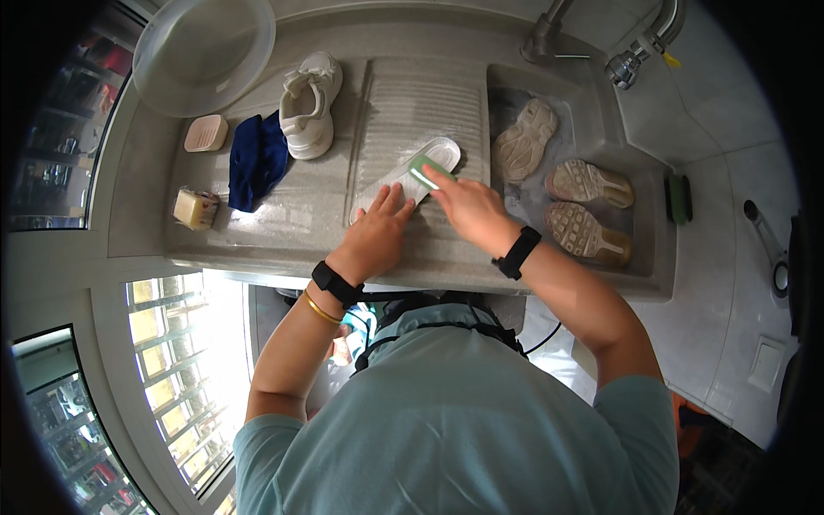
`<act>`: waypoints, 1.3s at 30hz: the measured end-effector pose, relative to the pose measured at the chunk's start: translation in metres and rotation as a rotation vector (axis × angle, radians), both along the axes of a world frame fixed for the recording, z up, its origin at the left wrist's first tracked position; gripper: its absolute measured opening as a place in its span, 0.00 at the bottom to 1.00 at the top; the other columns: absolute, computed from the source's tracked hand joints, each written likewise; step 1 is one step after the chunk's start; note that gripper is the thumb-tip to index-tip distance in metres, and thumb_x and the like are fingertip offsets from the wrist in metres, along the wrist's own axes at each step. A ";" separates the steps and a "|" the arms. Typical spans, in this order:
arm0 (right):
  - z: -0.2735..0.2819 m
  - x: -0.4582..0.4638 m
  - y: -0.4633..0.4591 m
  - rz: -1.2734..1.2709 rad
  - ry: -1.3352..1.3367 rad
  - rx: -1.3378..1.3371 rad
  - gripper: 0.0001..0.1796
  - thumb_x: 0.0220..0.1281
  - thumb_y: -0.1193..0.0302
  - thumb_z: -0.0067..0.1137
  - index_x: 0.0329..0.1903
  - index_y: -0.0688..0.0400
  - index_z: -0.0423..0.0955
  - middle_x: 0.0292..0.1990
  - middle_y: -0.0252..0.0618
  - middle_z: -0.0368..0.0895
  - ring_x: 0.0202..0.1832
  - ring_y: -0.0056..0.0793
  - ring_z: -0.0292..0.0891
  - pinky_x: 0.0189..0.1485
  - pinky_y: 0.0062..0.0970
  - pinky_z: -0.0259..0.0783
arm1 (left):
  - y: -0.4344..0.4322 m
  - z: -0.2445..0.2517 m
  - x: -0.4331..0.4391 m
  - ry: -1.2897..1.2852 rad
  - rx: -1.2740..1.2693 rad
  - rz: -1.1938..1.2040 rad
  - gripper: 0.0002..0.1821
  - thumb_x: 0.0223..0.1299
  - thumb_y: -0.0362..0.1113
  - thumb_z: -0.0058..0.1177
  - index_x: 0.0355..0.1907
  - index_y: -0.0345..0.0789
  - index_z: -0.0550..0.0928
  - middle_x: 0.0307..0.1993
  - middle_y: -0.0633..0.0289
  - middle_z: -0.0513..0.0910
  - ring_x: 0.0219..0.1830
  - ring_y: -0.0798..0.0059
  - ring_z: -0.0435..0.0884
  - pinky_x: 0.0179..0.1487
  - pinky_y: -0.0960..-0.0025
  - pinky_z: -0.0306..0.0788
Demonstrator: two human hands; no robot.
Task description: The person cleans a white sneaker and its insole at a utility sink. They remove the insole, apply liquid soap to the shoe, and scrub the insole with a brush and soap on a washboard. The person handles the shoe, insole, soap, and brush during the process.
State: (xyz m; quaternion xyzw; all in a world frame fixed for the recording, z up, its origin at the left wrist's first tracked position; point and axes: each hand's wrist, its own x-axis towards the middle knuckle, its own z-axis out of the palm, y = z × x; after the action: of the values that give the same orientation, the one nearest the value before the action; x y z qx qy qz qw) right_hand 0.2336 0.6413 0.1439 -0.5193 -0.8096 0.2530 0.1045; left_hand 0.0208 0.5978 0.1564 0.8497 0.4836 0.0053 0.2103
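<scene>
A white shoe insole [443,153] lies slantwise across the ribbed washboard [428,90] of a stone-like laundry sink. My left hand [378,235] rests on its lower part with the fingers flat and spread, pressing from above. In my right hand [473,209] is a green scrubbing brush [422,171], held against the insole's upper half; its underside is hidden. Left of the washboard stands a white sneaker [310,106], upright. A dark blue cloth [257,161] is beside that sneaker.
Shoes lie sole up in the basin [579,122]: one sole [526,141] at the back, two more [589,232] nearer. A faucet [546,35] rises behind. Leftward are a plastic tub [205,55], soap dish [206,133] and wrapped soap bar [195,208]. Another green brush [677,199] is at the right rim.
</scene>
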 end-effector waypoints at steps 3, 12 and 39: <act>0.008 0.001 0.002 -0.092 -0.073 0.038 0.21 0.68 0.60 0.45 0.62 0.45 0.65 0.28 0.49 0.78 0.29 0.47 0.76 0.33 0.42 0.72 | -0.001 0.001 0.001 0.029 0.013 -0.001 0.30 0.54 0.29 0.46 0.63 0.34 0.65 0.68 0.48 0.55 0.71 0.54 0.52 0.60 0.41 0.64; 0.019 -0.003 -0.001 -0.154 -0.006 -0.017 0.23 0.68 0.60 0.45 0.64 0.46 0.62 0.26 0.49 0.77 0.29 0.46 0.76 0.33 0.41 0.71 | 0.002 0.001 0.002 0.047 -0.027 -0.005 0.30 0.55 0.31 0.46 0.64 0.35 0.65 0.68 0.49 0.54 0.71 0.56 0.51 0.61 0.41 0.63; 0.027 -0.005 -0.009 -0.048 -0.038 -0.047 0.24 0.67 0.60 0.44 0.64 0.48 0.61 0.31 0.50 0.79 0.32 0.46 0.76 0.35 0.42 0.70 | 0.001 -0.008 0.018 0.147 0.139 0.011 0.26 0.53 0.31 0.44 0.59 0.31 0.69 0.63 0.42 0.60 0.67 0.48 0.59 0.47 0.52 0.76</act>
State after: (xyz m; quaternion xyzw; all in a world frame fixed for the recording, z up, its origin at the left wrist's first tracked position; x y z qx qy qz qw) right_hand 0.2282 0.6320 0.1712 -0.5455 -0.7926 0.2594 0.0829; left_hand 0.0388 0.5989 0.1482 0.8576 0.5008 -0.0223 0.1146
